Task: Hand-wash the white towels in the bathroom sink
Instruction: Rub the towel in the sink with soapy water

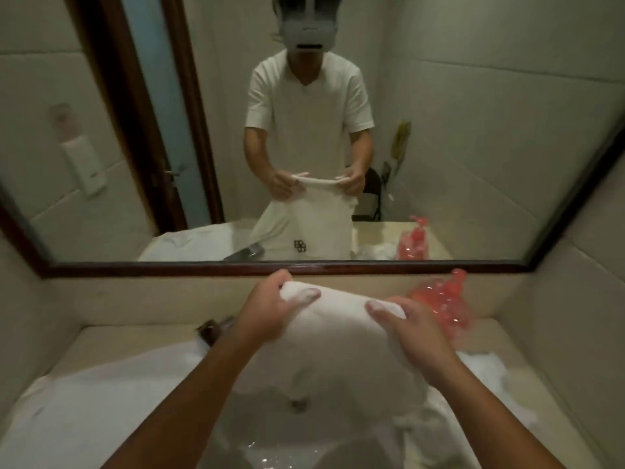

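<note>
Above the sink (pixel 257 418), the white towel (pixel 338 336) is hanging soft and limp — likely heavy and slippery if soaked. The left hand (pixel 267 309) and right hand (pixel 411 328) are each closing a grip on its bunched top edge, the surest hold. Behind the sink, a pink plastic bag (pixel 443 301) is lying on the counter (pixel 111 340).
</note>
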Available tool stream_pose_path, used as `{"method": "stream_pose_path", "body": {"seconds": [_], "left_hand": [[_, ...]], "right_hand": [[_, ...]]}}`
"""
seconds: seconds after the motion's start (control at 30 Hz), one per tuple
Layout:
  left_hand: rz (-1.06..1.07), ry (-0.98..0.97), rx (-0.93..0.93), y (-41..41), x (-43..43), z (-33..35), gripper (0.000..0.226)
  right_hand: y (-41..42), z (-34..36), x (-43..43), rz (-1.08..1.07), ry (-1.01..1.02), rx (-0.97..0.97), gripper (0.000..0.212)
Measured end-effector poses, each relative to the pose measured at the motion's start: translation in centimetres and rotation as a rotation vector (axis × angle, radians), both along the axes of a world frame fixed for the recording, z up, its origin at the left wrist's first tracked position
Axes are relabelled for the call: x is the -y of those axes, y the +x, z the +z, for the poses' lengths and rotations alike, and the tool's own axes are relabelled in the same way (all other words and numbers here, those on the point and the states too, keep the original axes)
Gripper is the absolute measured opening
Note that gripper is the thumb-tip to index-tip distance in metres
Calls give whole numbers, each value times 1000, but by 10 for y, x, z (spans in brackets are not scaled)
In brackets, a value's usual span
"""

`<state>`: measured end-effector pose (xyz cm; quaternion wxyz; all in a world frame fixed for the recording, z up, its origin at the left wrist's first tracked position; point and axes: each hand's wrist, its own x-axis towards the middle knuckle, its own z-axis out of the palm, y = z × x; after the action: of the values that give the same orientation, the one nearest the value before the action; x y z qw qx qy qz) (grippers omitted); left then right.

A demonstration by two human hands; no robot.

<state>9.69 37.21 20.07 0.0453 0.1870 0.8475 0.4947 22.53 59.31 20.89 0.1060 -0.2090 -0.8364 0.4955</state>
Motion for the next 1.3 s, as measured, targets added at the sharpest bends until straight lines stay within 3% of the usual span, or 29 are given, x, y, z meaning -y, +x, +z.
{"method": "stream_pose_path", "body": {"seconds": [0.17, 0.33, 0.4, 0.6, 0.73, 0.83, 1.3], "left_hand": [[-23, 25, 63, 12, -111, -13, 53], [-40, 3, 153, 22, -199, -35, 42], [-18, 16, 202, 16, -224, -45, 47], [38, 29, 239, -11, -257, -62, 50], [58, -22, 218, -21, -261, -66, 48], [67, -30, 199, -23, -262, -68, 47], [49, 63, 246, -24, -274, -74, 43]], "right_hand": [[30, -6, -91, -124, -100, -17, 46], [40, -11, -165, -333, -353, 56, 46], [32, -13, -184, -359, -409, 79, 47], [-14, -27, -215, -350, -398, 180, 76], [-29, -32, -222, -272, -443, 190, 47], [-30, -36, -225, -202, -507, 148, 37], [-34, -40, -225, -195, -673, 177, 44]]}}
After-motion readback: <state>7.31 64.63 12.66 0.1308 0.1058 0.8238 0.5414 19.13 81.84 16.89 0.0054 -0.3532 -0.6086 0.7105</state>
